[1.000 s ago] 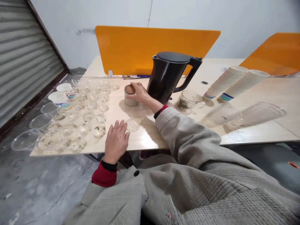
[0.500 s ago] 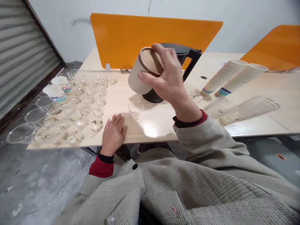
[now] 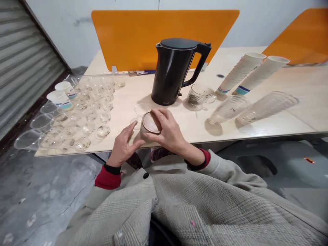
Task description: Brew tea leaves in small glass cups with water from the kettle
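Note:
At the table's front edge, my right hand (image 3: 167,133) grips a pale canister (image 3: 144,136) with a brown, wood-like round top. The thumb and fingers wrap its right side and rim. My left hand (image 3: 125,145) is just left of the canister, thumb and fingers apart, holding nothing. Its thumb tip comes close to the canister; whether it touches I cannot tell. Behind the canister stands a clear plastic cup (image 3: 142,109), partly hidden. Farther back is a black electric kettle (image 3: 170,73), with a ribbed glass cup (image 3: 200,95) to its right.
Many clear plastic cups (image 3: 88,116) crowd the left of the table (image 3: 123,102), dark bits in some. Two paper cups (image 3: 61,99) stand among them. Stacks of paper cups (image 3: 241,73) and clear cups (image 3: 268,107) are on the right. An orange divider (image 3: 128,37) stands behind.
My right hand has brought the canister down from in front of the kettle to the front edge. My left hand has lifted from lying flat and turned toward it. The view has shifted slightly.

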### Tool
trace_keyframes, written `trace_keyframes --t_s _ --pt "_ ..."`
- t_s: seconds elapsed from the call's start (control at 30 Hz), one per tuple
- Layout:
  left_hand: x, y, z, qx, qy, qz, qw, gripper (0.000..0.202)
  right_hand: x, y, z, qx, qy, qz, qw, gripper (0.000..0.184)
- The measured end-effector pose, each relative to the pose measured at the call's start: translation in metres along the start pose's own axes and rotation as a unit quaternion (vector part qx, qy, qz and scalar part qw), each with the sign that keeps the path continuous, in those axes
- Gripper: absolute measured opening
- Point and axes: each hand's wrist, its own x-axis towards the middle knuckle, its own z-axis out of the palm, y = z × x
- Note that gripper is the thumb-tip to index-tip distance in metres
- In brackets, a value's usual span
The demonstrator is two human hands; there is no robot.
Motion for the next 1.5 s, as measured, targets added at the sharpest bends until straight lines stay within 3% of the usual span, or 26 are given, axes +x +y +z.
trace_keyframes --t_s 0.2,0.33,0.47,0.73,0.9,1.0,1.1,1.23,1.37,1.43,1.5 --pt "0.002 0.003 0.016 -0.009 -0.009 -0.029 1.000 0.101 0.001 -0.010 0.008 -0.034 -0.019 0.033 0.999 0.094" --pt "0.007 0.012 0.026 0.000 0.014 -0.035 0.999 0.099 0.004 -0.014 0.004 -0.044 -0.031 0.025 0.998 0.095" --pt "0.011 0.018 0.035 0.008 0.053 -0.068 0.996 0.091 0.005 -0.015 0.007 -0.037 -0.005 0.021 0.999 0.083" --pt "0.014 0.017 0.037 0.041 0.062 -0.109 0.991 0.094 0.007 -0.018 0.018 0.024 0.027 0.044 0.998 0.078" --pt "0.015 0.018 0.037 0.063 0.060 -0.136 0.987 0.091 0.015 -0.017 0.007 0.111 0.103 0.055 0.987 0.069" --pt "0.015 0.020 0.037 0.050 0.066 -0.115 0.990 0.089 0.016 0.001 -0.011 0.080 0.169 0.064 0.980 0.070" --pt "0.015 0.019 0.036 0.035 0.074 -0.097 0.992 0.089 0.006 0.034 -0.023 -0.008 0.191 0.111 0.975 0.072" --pt "0.015 0.019 0.037 0.032 0.079 -0.104 0.991 0.090 -0.013 0.075 -0.018 -0.078 0.117 0.184 0.973 0.070" --pt "0.015 0.019 0.037 0.030 0.083 -0.115 0.989 0.090 -0.023 0.087 -0.010 -0.123 0.029 0.213 0.969 0.066" --pt "0.015 0.019 0.037 0.033 0.082 -0.117 0.989 0.090 -0.024 0.089 -0.013 -0.132 0.014 0.217 0.967 0.069" --pt "0.014 0.018 0.037 0.037 0.081 -0.115 0.989 0.089 -0.024 0.093 -0.022 -0.117 0.045 0.222 0.967 0.075"
